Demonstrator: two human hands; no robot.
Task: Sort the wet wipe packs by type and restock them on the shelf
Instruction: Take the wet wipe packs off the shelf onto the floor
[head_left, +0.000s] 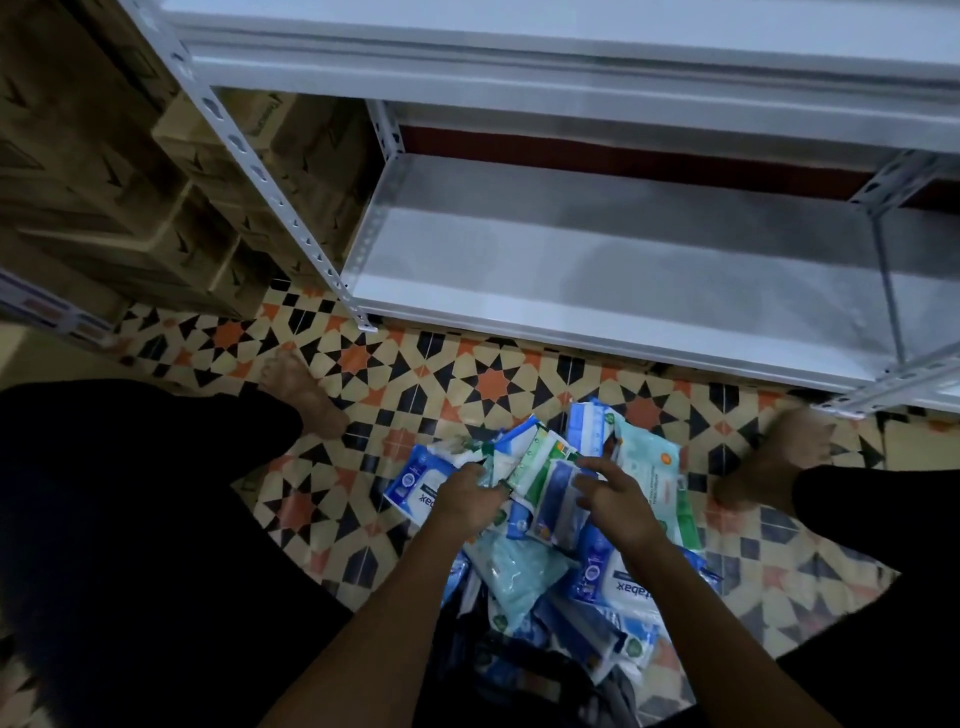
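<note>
A heap of wet wipe packs (545, 566) lies on the patterned floor between my legs: dark blue and white ones, pale teal ones and green and white ones. My left hand (470, 499) has its fingers curled round a green and white pack (535, 460) near the top of the heap. My right hand (615, 501) hovers over a blue pack (553, 501) with fingers spread and relaxed. A pale teal pack (649, 467) lies at the right of the heap. The white metal shelf (597, 275) stands just beyond, its bottom board bare.
Stacked cardboard boxes (130, 197) fill the left behind the shelf's perforated upright (270, 176). My bare feet (304, 392) rest on the tiled floor (467, 379) either side of the heap. A dark bag (519, 675) lies under the near packs.
</note>
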